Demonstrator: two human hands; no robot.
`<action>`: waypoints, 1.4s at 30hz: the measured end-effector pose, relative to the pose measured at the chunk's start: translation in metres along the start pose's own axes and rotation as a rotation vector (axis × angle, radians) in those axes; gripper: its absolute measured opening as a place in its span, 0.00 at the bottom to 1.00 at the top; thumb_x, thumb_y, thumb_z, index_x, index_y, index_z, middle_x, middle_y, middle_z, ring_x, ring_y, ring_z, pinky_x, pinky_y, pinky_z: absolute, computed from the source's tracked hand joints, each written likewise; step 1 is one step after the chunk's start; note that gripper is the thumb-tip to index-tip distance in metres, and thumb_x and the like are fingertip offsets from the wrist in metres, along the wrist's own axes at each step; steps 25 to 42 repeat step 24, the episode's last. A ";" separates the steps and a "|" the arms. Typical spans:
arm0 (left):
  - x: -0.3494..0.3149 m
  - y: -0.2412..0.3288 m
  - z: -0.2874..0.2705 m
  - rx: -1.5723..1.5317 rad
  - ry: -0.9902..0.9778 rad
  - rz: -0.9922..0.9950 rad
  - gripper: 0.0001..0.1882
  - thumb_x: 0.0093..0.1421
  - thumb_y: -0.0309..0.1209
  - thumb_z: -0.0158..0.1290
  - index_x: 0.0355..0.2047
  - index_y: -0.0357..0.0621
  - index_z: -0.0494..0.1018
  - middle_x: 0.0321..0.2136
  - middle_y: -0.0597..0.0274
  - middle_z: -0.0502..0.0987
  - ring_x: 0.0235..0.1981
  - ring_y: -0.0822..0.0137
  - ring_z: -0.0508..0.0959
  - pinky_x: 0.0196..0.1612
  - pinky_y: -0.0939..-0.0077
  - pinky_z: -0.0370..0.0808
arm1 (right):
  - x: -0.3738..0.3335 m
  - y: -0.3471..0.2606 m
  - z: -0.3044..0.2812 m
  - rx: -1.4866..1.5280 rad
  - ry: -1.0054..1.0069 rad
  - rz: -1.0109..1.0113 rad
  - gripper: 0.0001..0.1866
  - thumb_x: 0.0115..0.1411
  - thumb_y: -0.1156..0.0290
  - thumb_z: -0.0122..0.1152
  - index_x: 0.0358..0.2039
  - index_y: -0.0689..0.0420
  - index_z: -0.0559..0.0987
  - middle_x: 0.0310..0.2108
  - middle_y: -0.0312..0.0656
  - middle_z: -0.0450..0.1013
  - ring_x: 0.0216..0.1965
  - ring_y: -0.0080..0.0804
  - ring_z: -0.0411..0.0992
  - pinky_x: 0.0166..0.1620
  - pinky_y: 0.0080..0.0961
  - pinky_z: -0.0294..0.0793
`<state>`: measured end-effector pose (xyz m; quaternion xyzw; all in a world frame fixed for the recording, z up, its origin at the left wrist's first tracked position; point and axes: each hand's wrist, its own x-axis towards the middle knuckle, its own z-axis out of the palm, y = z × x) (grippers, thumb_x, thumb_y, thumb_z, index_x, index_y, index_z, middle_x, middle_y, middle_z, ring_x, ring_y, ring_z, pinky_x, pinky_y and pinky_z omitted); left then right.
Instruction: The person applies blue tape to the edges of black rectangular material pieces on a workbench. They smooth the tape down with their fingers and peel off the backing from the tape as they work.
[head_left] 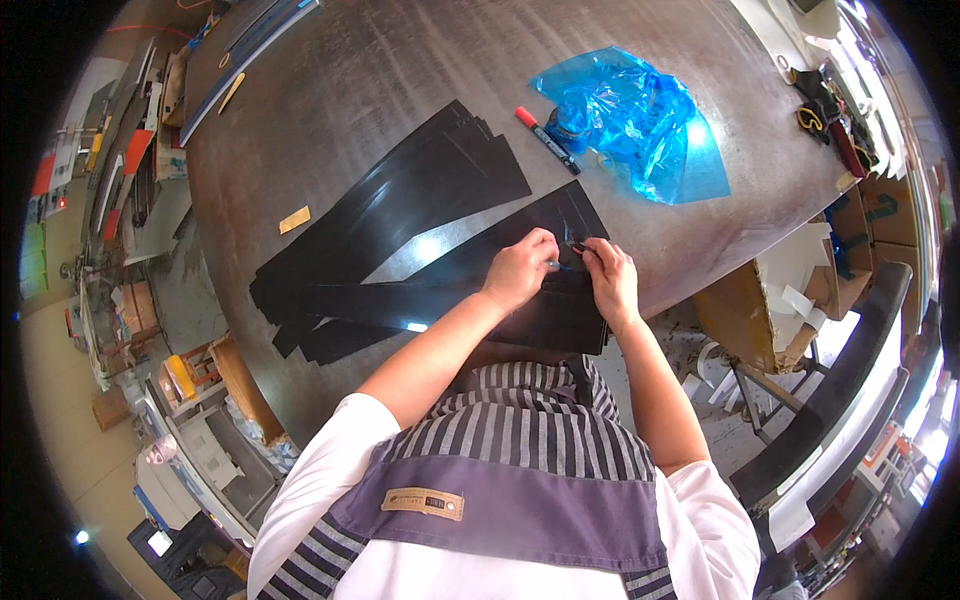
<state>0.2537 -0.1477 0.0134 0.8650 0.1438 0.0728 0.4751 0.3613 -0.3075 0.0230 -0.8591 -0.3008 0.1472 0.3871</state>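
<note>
Long, flat black strips (390, 200) lie fanned out in overlapping stacks on the table in front of me. Over the right-hand stack (500, 240), close to my body, both hands work side by side. My left hand (520, 268) is closed in a pinch, with a small bluish, film-like bit at its fingertips. Just to its right, my right hand (610, 278) is also pinched, and a small dark piece shows at its fingertips. What exactly either hand grips is too small to make out.
Beyond the strips lie a marker with a red cap (545, 140) and crumpled blue plastic film (640, 125). A small yellowish piece (295, 220) rests left on the dark table (330, 110). Right of the table stand a cardboard box (745, 315) and a black chair back (850, 400).
</note>
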 end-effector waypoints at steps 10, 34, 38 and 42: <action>-0.026 -0.010 -0.038 0.184 0.396 -0.292 0.22 0.55 0.40 0.65 0.42 0.42 0.72 0.40 0.50 0.79 0.41 0.53 0.80 0.44 0.65 0.76 | 0.004 -0.015 0.004 -0.023 -0.017 0.085 0.08 0.61 0.68 0.59 0.38 0.56 0.80 0.30 0.50 0.77 0.35 0.50 0.76 0.41 0.40 0.74; -0.019 -0.001 -0.038 0.398 0.028 -0.140 0.13 0.59 0.42 0.61 0.34 0.47 0.76 0.34 0.56 0.82 0.34 0.58 0.83 0.37 0.66 0.79 | 0.008 -0.002 0.012 0.159 0.081 0.229 0.10 0.60 0.70 0.63 0.41 0.59 0.82 0.41 0.52 0.77 0.39 0.41 0.79 0.42 0.32 0.76; -0.019 -0.001 -0.038 0.398 0.028 -0.140 0.13 0.59 0.42 0.61 0.34 0.47 0.76 0.34 0.56 0.82 0.34 0.58 0.83 0.37 0.66 0.79 | 0.008 -0.002 0.012 0.159 0.081 0.229 0.10 0.60 0.70 0.63 0.41 0.59 0.82 0.41 0.52 0.77 0.39 0.41 0.79 0.42 0.32 0.76; -0.019 -0.001 -0.038 0.398 0.028 -0.140 0.13 0.59 0.42 0.61 0.34 0.47 0.76 0.34 0.56 0.82 0.34 0.58 0.83 0.37 0.66 0.79 | 0.008 -0.002 0.012 0.159 0.081 0.229 0.10 0.60 0.70 0.63 0.41 0.59 0.82 0.41 0.52 0.77 0.39 0.41 0.79 0.42 0.32 0.76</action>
